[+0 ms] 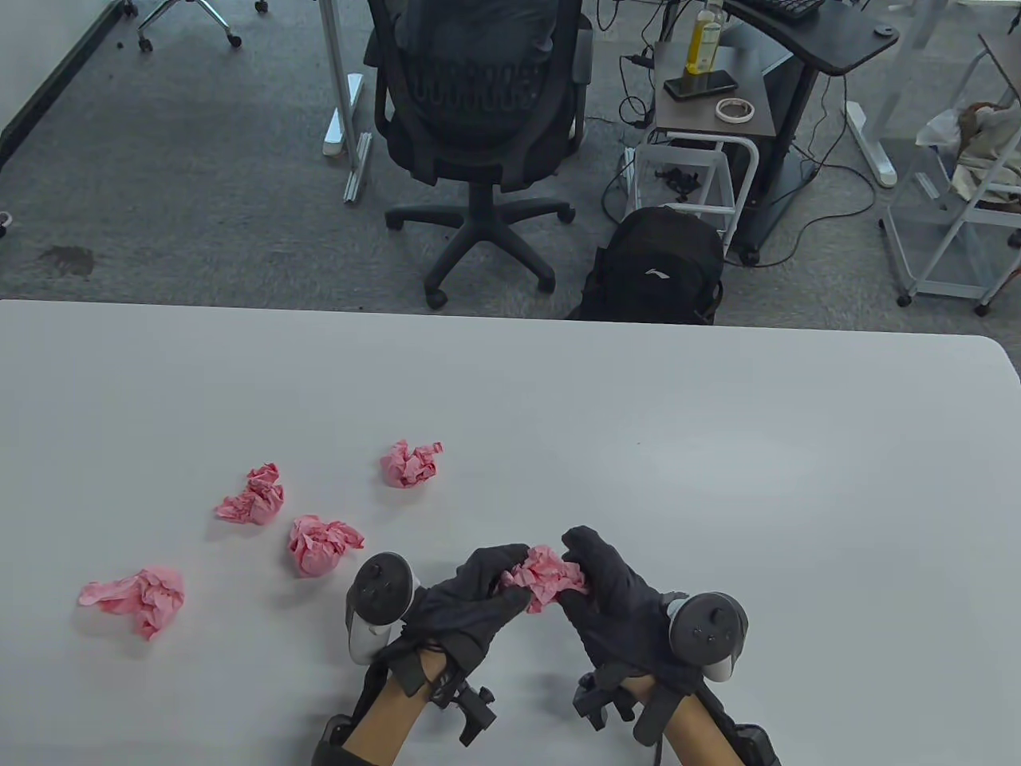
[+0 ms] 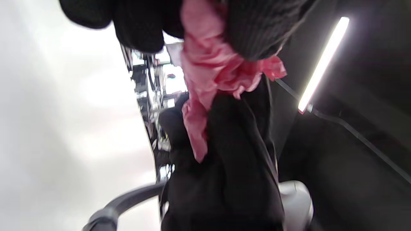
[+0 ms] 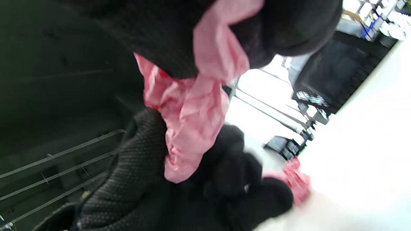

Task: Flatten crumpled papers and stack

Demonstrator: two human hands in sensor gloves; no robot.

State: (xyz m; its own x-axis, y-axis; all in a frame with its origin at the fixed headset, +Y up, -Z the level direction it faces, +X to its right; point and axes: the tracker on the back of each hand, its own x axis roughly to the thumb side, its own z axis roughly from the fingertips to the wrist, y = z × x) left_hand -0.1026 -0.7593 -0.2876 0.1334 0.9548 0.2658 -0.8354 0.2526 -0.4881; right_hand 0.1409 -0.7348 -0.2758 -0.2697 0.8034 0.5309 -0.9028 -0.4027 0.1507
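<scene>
Both gloved hands hold one crumpled pink paper [image 1: 545, 576] between them, just above the white table [image 1: 718, 479] near its front edge. My left hand [image 1: 478, 594] grips its left side and my right hand [image 1: 610, 594] grips its right side. The paper also shows in the left wrist view [image 2: 212, 70] and in the right wrist view [image 3: 192, 118], pinched between dark fingers. Several other pink crumpled balls lie on the table to the left: one farthest back [image 1: 410, 463], one [image 1: 254, 495], one [image 1: 320, 544], and one at the far left [image 1: 139, 598].
Beyond the table's far edge stand an office chair [image 1: 478, 104], a black backpack [image 1: 654, 267] and a small side table [image 1: 710, 96] on grey carpet. One pink ball [image 3: 297, 181] shows past the fingers in the right wrist view.
</scene>
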